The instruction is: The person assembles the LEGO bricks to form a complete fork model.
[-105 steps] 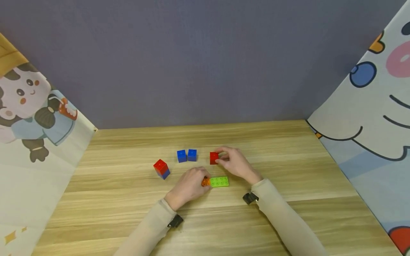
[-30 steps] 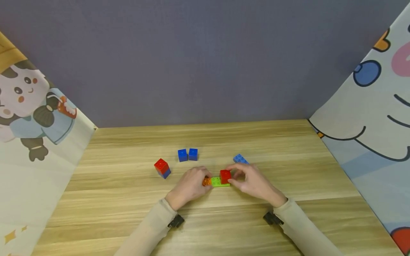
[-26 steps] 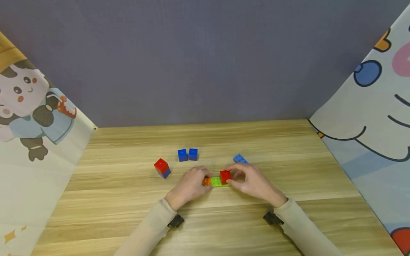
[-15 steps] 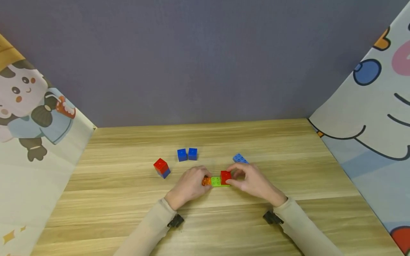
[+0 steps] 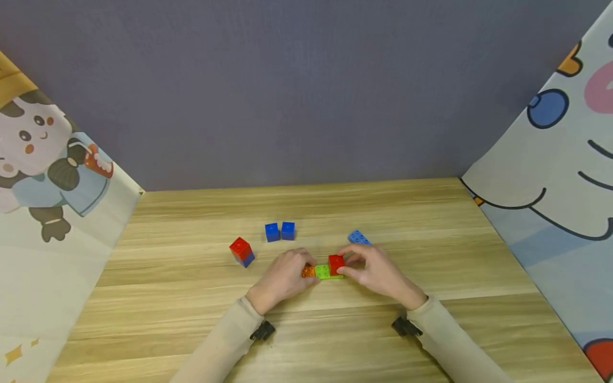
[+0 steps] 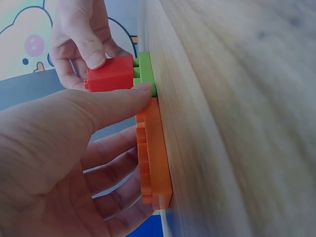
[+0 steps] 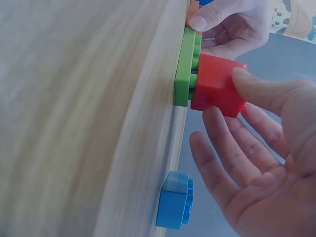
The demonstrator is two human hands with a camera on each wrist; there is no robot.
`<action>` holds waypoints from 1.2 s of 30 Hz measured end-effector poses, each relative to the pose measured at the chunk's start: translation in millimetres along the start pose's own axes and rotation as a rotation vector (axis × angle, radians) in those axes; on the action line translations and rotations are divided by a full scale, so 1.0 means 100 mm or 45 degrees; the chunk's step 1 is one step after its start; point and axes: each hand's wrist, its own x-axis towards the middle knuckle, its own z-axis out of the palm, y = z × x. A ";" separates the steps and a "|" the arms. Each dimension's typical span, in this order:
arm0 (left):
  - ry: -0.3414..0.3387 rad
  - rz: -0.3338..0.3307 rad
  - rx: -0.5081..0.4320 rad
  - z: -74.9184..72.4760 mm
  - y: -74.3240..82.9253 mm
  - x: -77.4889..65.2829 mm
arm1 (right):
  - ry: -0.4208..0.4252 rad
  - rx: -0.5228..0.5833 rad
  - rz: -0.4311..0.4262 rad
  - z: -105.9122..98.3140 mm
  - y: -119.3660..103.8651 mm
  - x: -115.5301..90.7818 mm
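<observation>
My left hand (image 5: pixel 283 276) grips a flat orange building block (image 6: pixel 157 153) lying on the table, its thumb close to where that piece meets a flat green building block (image 5: pixel 323 272). The green one lies end to end with it, studs up. Between thumb and fingers, my right hand (image 5: pixel 375 268) pinches a red building block (image 5: pixel 336 264) at the green piece's right end. In the right wrist view (image 7: pixel 219 85), green studs show beneath the red block, which looks slightly tilted. Part of the orange piece is hidden by my left fingers in the head view.
Two dark blue blocks (image 5: pixel 280 232) stand side by side farther back. To the left is a red block stacked on a blue one (image 5: pixel 242 251). A lighter blue studded brick (image 5: pixel 358 237) lies behind my right hand. A grey wall (image 5: pixel 297 106) rises at the table's back edge.
Since the earliest frame, my right hand has brought the red block nearer and onto the green piece's right end, and the lighter blue brick has come into view. Over the last second little differs.
</observation>
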 end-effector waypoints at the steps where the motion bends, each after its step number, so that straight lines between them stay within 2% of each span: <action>1: 0.000 0.001 0.001 0.00 0.00 0.00 | -0.002 -0.005 -0.002 0.00 0.00 0.00; 11: 0.004 -0.002 -0.016 0.02 -0.01 0.00 | -0.041 -0.083 -0.029 -0.06 0.02 -0.02; 17: -0.039 -0.007 -0.048 -0.02 -0.02 -0.01 | -0.045 -0.094 -0.013 -0.06 0.02 -0.02; 20: -0.057 -0.008 -0.027 -0.06 -0.02 -0.02 | -0.042 -0.111 -0.018 -0.06 0.02 -0.02; 27: -0.033 0.021 0.032 -0.07 -0.01 -0.02 | -0.018 -0.145 -0.079 -0.04 0.02 -0.01; 36: -0.031 -0.013 0.035 -0.04 0.01 -0.02 | -0.006 -0.118 -0.063 -0.02 0.01 -0.01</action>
